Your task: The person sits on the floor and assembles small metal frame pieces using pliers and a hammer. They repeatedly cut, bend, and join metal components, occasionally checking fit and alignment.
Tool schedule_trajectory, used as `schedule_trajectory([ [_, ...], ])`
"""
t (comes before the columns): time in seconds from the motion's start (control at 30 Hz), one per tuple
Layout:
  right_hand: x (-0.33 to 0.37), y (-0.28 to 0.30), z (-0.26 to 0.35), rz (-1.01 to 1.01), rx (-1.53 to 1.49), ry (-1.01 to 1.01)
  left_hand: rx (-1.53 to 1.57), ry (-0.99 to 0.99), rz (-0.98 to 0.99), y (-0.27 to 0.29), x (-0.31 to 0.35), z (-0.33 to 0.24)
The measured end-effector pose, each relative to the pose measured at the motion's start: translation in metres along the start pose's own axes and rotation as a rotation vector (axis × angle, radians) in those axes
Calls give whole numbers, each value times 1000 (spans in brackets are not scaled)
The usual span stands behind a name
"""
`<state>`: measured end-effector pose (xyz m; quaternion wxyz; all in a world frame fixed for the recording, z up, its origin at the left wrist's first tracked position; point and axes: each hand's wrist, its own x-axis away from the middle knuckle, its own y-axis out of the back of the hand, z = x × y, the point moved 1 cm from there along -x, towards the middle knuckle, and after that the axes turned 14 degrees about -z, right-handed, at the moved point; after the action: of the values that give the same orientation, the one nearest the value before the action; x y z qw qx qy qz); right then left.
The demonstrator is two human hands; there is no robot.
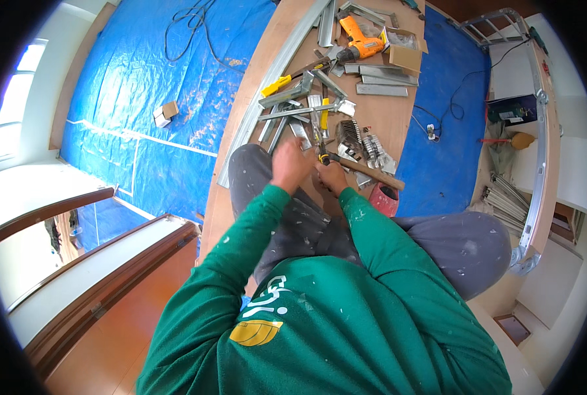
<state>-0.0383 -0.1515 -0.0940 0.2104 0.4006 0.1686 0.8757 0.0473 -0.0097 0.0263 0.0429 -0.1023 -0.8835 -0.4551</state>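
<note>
My left hand (pixel 291 164) is closed and slightly blurred, above my left knee beside the short metal channel pieces (pixel 300 131); what its fingers hold, if anything, cannot be made out. Just right of it, my right hand (pixel 333 178) is closed with its fingers partly hidden, and I cannot see clearly what is in it. A hammer (pixel 372 174) with a wooden handle lies right above that hand, its handle pointing right. Beyond both hands is a long metal tool (pixel 317 125) with dark and yellow parts near my fingers. Metal brackets (pixel 349 136) lie to the right.
An orange cordless drill (pixel 360 45) and an opened cardboard box (pixel 404 51) rest farther up the wooden board (pixel 389 115). A yellow-handled tool (pixel 277 85) lies among metal offcuts. Long metal profiles (pixel 267 85) run along the left edge. Blue sheeting (pixel 142 79) covers the floor.
</note>
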Motion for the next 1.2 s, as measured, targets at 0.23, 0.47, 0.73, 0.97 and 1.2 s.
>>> schedule_trajectory([
  [0.23, -19, -14, -25, -6, -21, 132, -505, -505, -368, 5, -80, 22],
  [0.47, 14, 18, 0, -71, 112, 185, -375, -417, -235, 12, -97, 33],
  [0.73, 62, 36, 17, -338, 559, 311, 48, -235, -239, 74, -78, -2],
  [0.97, 71, 36, 12, -412, 686, 443, 609, -145, -31, 132, -35, -48],
  [1.2, 76, 33, 6, -423, 773, 485, 966, -138, 69, 162, -4, -75],
])
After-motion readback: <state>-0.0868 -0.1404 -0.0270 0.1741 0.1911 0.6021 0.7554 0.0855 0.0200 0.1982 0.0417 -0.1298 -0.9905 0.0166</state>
